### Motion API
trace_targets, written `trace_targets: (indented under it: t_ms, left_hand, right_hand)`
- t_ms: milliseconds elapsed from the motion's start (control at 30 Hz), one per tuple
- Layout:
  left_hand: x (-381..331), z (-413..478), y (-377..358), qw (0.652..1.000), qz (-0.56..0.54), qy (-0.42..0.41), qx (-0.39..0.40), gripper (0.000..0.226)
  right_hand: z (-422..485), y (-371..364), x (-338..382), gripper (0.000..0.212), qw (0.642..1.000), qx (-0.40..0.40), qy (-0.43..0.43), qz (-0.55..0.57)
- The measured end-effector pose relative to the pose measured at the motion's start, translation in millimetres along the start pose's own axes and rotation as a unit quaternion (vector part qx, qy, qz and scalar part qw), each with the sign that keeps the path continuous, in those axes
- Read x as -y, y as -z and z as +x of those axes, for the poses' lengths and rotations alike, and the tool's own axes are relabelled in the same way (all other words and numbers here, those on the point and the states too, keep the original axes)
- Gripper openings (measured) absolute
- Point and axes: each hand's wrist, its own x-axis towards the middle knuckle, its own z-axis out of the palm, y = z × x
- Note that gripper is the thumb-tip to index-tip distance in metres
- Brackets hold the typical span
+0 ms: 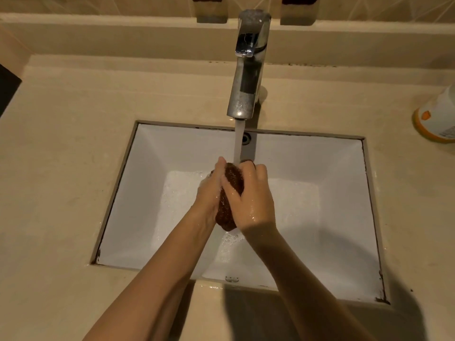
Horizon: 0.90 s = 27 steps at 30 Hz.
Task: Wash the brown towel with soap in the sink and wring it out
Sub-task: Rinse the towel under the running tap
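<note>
Brown and bunched into a tight wad, the towel [229,196] is squeezed between the left hand [212,190] and right hand [251,198], both clenched around it, under water [239,141] running from the chrome faucet [246,70] over the white sink [344,193]; a white-and-orange bottle [437,119] stands on the beige desk [61,156].

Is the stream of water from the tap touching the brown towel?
Touching. The head view shows the water landing on the top of the towel.
</note>
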Motion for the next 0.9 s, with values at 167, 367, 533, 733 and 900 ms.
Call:
trace_targets:
  t_ms: [167,367,533,733,900]
  left_hand:
    - [11,-8,-2,0.997,-0.031,-0.077,-0.008,0.027]
    - [-1,-16,4,0.983,0.093,-0.147,-0.048,0.035]
    - [-12,-11,9,0.979,0.106,-0.176,-0.006,0.052]
    - [-6,-21,11,0.995,-0.006,-0.072,0.067,0.052]
    - [19,-25,21,0.967,-0.202,0.076,0.137,0.077]
  right_hand:
    - [28,-2,-4,0.037,0.994,-0.039,-0.060,0.085]
    - [48,-2,-33,0.048,0.989,0.058,-0.107,0.085]
    - [50,15,-24,0.056,0.959,0.190,-0.099,0.186]
    - [58,15,-20,0.014,0.937,0.063,-0.109,0.324]
    - [54,9,-24,0.013,0.917,0.002,-0.107,0.384]
